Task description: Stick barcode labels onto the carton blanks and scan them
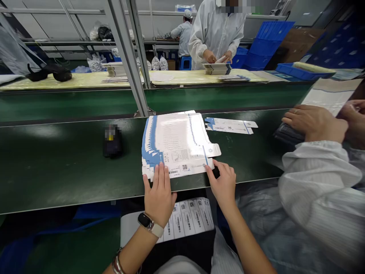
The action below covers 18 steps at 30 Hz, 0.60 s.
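Observation:
A fanned stack of flattened white-and-blue cartons (pixel 176 133) lies on the dark green bench in front of me. My left hand (pixel 159 190) rests flat on the lower left of the stack, fingers stretched out, holding nothing. At the lower right corner, my right hand (pixel 224 182) has its thumb and curled fingers on the end of the nearest carton (pixel 194 165). Part of that grip is hidden. To the right of the stack lies a separate flat carton (pixel 230 125). A sheet of printed barcode labels (pixel 189 219) lies on my lap, below the bench edge.
A small black object (pixel 112 140) sits left of the stack. At the right, a co-worker's hands (pixel 316 121) hold a clear-and-white packet (pixel 330 95). Beyond a metal post (pixel 128 57), another person (pixel 218 34) handles a stack of papers or cartons (pixel 216 68).

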Tool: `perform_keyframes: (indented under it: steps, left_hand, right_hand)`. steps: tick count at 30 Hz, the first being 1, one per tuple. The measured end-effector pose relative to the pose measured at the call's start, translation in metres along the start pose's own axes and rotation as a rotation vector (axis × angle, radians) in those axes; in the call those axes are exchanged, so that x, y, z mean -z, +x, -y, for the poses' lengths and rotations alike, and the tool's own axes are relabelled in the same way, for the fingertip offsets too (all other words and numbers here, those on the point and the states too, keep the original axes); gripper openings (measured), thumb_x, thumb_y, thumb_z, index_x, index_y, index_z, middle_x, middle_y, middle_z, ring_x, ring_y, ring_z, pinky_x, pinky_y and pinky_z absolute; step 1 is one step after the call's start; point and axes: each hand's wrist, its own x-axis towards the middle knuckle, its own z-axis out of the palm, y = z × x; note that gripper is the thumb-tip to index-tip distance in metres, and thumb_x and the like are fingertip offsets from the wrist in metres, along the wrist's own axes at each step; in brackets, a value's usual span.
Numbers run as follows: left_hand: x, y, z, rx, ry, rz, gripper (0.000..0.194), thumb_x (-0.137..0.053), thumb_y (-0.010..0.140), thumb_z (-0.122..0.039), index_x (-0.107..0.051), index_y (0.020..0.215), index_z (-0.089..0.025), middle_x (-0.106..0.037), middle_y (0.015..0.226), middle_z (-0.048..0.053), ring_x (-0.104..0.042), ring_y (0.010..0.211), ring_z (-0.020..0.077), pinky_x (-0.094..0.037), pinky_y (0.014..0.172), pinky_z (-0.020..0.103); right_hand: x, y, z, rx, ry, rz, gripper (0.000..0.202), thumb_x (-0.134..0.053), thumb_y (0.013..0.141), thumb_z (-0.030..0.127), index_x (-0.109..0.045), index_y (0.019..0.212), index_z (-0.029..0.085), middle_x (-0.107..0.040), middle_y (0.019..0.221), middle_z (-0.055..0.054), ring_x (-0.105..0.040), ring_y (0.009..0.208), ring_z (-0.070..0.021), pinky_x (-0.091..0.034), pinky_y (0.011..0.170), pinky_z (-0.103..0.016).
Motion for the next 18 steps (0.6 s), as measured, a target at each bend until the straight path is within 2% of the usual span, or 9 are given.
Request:
perform_keyframes:
  steps: [5,9,12,15,18]
  left_hand:
    - [-0.001,0.008,-0.019,0.028,-0.013,0.013,0.079,-0.054,0.075,-0.033,-0.018,0.137,0.001,-0.011,0.146,0.020,-0.008,0.136,0.0312,-0.009,0.108,0.057]
    - [-0.004,0.023,-0.054,-0.022,-0.060,0.045,0.087,-0.060,0.070,-0.039,-0.020,0.137,0.000,-0.009,0.146,0.019,-0.006,0.136,0.0313,-0.012,0.109,0.055]
    - [-0.007,0.035,-0.077,-0.099,-0.144,0.030,0.085,-0.059,0.071,-0.043,-0.024,0.135,0.001,-0.011,0.145,0.021,-0.009,0.135,0.0328,-0.017,0.109,0.053]
    - [-0.004,0.035,-0.084,-0.231,-0.241,-0.054,0.075,-0.053,0.075,-0.039,-0.028,0.134,0.002,-0.019,0.143,0.021,-0.016,0.133,0.0337,-0.025,0.107,0.051]
    - [0.001,0.012,-0.073,-0.503,-0.306,-0.198,0.064,-0.048,0.079,-0.031,-0.030,0.134,-0.004,-0.028,0.142,0.015,-0.024,0.132,0.0289,-0.034,0.105,0.045]
  right_hand:
    - [-0.002,0.000,-0.002,-0.026,0.057,-0.006,0.033,-0.053,0.081,0.041,-0.062,0.099,0.015,-0.063,0.087,-0.008,-0.053,0.083,-0.0232,-0.039,0.076,-0.037]
    - [-0.001,0.002,-0.002,-0.028,0.082,0.002,0.030,-0.053,0.080,0.039,-0.062,0.095,0.015,-0.062,0.081,-0.006,-0.053,0.078,-0.0216,-0.038,0.076,-0.036]
    - [-0.001,0.003,-0.002,-0.033,0.078,0.000,0.029,-0.052,0.080,0.039,-0.061,0.093,0.014,-0.061,0.081,-0.007,-0.053,0.078,-0.0225,-0.038,0.076,-0.037]
    - [-0.001,0.004,0.001,-0.068,0.109,-0.013,0.028,-0.050,0.080,0.038,-0.058,0.090,0.014,-0.060,0.082,-0.009,-0.052,0.079,-0.0234,-0.039,0.077,-0.040]
    - [0.001,0.004,0.003,-0.145,0.300,0.005,0.025,-0.050,0.081,0.040,-0.056,0.088,0.016,-0.060,0.083,-0.008,-0.054,0.079,-0.0227,-0.041,0.078,-0.042]
